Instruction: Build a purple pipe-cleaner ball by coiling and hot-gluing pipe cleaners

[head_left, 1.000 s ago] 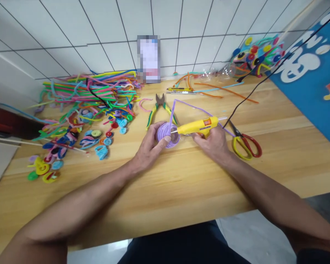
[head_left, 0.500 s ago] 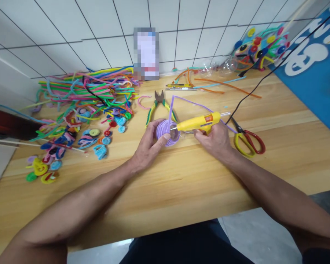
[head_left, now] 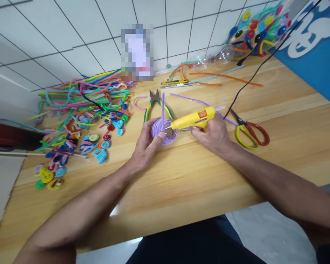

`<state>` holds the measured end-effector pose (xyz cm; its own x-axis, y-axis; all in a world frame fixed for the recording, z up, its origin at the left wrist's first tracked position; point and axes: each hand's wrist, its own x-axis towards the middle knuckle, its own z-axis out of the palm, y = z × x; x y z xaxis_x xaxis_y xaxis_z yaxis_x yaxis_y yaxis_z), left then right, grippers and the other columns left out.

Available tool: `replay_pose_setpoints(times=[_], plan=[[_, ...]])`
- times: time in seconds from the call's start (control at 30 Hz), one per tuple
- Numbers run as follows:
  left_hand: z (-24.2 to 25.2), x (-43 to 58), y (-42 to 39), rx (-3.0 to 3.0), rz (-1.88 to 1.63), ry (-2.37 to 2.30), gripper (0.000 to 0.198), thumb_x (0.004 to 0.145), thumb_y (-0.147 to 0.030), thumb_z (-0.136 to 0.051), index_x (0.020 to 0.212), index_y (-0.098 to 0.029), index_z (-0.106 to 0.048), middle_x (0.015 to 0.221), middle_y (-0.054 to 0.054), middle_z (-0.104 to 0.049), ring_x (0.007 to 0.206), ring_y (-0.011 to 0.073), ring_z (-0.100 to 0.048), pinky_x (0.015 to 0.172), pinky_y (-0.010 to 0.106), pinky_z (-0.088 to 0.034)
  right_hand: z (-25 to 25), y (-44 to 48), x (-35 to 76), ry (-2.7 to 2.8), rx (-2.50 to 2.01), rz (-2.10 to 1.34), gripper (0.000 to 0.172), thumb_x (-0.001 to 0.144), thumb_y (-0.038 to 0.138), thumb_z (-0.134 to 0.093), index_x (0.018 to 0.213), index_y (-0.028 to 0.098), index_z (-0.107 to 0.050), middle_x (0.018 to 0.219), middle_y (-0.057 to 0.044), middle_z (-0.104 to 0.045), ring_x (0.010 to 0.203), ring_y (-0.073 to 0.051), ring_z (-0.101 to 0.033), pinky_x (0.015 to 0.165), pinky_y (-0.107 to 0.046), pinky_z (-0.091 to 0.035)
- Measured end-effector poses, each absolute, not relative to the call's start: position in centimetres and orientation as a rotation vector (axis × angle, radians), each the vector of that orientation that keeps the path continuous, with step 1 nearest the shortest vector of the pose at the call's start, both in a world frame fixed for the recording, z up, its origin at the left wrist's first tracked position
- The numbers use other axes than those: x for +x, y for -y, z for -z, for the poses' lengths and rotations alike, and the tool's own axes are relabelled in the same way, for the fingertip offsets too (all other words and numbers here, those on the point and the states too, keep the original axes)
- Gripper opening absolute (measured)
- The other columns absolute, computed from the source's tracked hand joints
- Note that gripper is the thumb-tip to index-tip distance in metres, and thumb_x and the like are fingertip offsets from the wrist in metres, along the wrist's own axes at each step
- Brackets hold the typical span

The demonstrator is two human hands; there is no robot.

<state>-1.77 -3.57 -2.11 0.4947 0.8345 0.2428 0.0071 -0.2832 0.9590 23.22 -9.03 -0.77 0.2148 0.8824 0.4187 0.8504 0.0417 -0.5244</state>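
My left hand [head_left: 147, 145] is closed around a round form wrapped in coils of purple pipe cleaner [head_left: 157, 132], its thumb pressed on the rim. One end of the pipe cleaner sticks up from the coils. In my right hand [head_left: 216, 135] is a yellow hot glue gun [head_left: 194, 119], a clear glue stick showing at its back. The gun's tip is at the coils near my left thumb; whether it touches cannot be told. Behind the coils lie pliers [head_left: 154, 96] with green and yellow handles. A separate purple pipe cleaner [head_left: 187, 98] lies farther back.
Scissors [head_left: 247, 132] with red and yellow handles lie right of my right hand. Pipe cleaners [head_left: 90, 97] and small coiled pieces [head_left: 100, 156] cover the left. A black cord [head_left: 247, 88] crosses the right side. Pens [head_left: 173, 83] and a blurred-out phone-like thing [head_left: 139, 53] are at the back.
The coiled form has tilted so that its open end faces up more, and its purple end stands straighter. The glue gun stays with its tip at the coils. The view has shifted slightly.
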Motion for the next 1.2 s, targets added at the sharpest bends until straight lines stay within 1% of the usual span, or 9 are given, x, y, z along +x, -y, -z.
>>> replay_pose_setpoints(times=[0.13, 0.3, 0.5, 0.67, 0.83, 0.97, 1.07, 1.2], plan=[[1.8, -1.9, 3.7, 1.67, -0.959, -0.75, 0.056, 0.103, -0.06, -0.069, 0.144, -0.026, -0.054, 0.141, 0.01, -0.068, 0.128, 0.0254, -0.067, 0.116, 0.045, -0.057, 0.9, 8.9, 23.3, 1.628, -1.771, -0.034, 0.015, 0.074, 0.02, -0.065, 0.073, 0.027, -0.052, 0.072, -0.004, -0.065, 0.076, -0.025, -0.067, 0.073, -0.037, -0.053], [2.0, -2.2, 3.6, 1.72, -0.96, -0.768, 0.054, 0.105, -0.058, -0.067, 0.145, -0.025, -0.053, 0.14, 0.009, -0.068, 0.129, 0.0248, -0.066, 0.116, 0.043, -0.056, 1.4, 8.9, 23.4, 1.633, -1.737, 0.012, 0.012, 0.074, 0.018, -0.064, 0.076, 0.026, -0.055, 0.074, -0.004, -0.068, 0.075, -0.024, -0.066, 0.07, -0.035, -0.053], [1.9, -2.0, 3.6, 1.71, -0.973, -0.733, 0.051, 0.106, -0.056, -0.067, 0.144, -0.026, -0.054, 0.138, 0.009, -0.071, 0.125, 0.0241, -0.07, 0.112, 0.042, -0.058, 1.9, 8.8, 23.5, 1.659, -1.635, 0.105, 0.015, 0.073, 0.017, -0.064, 0.076, 0.026, -0.052, 0.072, -0.003, -0.066, 0.071, -0.023, -0.065, 0.068, -0.035, -0.051], [2.1, -2.0, 3.5, 1.704, -0.98, -0.733, 0.051, 0.105, -0.055, -0.068, 0.144, -0.025, -0.055, 0.139, 0.009, -0.07, 0.126, 0.0237, -0.069, 0.113, 0.042, -0.057, 1.8, 8.8, 23.6, 1.666, -1.623, 0.078, 0.017, 0.075, 0.017, -0.063, 0.076, 0.027, -0.049, 0.071, -0.002, -0.064, 0.07, -0.021, -0.062, 0.067, -0.034, -0.05], [2.1, -2.1, 3.5, 1.731, -0.966, -0.73, 0.051, 0.107, -0.056, -0.066, 0.145, -0.025, -0.053, 0.14, 0.01, -0.07, 0.127, 0.0245, -0.069, 0.114, 0.043, -0.057, 1.8, 8.8, 23.6, 1.675, -1.613, 0.095, 0.02, 0.073, 0.015, -0.063, 0.073, 0.027, -0.047, 0.07, -0.002, -0.064, 0.068, -0.021, -0.062, 0.067, -0.034, -0.05], [2.0, -2.1, 3.5, 1.727, -0.979, -0.748, 0.052, 0.105, -0.057, -0.068, 0.144, -0.025, -0.054, 0.137, 0.009, -0.071, 0.124, 0.0244, -0.069, 0.112, 0.043, -0.058, 1.9, 8.8, 23.6, 1.68, -1.627, 0.102, 0.017, 0.073, 0.015, -0.063, 0.075, 0.027, -0.05, 0.07, -0.002, -0.064, 0.067, -0.022, -0.062, 0.065, -0.034, -0.049], [2.0, -2.1, 3.5, 1.716, -0.986, -0.752, 0.052, 0.105, -0.056, -0.068, 0.144, -0.025, -0.055, 0.138, 0.009, -0.07, 0.127, 0.0248, -0.068, 0.114, 0.044, -0.057, 1.9, 8.9, 23.6, 1.677, -1.635, 0.098, 0.015, 0.073, 0.015, -0.063, 0.078, 0.026, -0.053, 0.071, -0.002, -0.065, 0.069, -0.022, -0.064, 0.065, -0.034, -0.05], [2.3, -2.2, 3.5, 1.718, -0.978, -0.746, 0.051, 0.105, -0.055, -0.068, 0.145, -0.025, -0.055, 0.139, 0.009, -0.069, 0.128, 0.0247, -0.067, 0.116, 0.044, -0.056, 1.9, 8.9, 23.6, 1.685, -1.63, 0.123, 0.015, 0.074, 0.014, -0.062, 0.078, 0.025, -0.053, 0.072, -0.003, -0.065, 0.068, -0.021, -0.064, 0.065, -0.034, -0.05]])
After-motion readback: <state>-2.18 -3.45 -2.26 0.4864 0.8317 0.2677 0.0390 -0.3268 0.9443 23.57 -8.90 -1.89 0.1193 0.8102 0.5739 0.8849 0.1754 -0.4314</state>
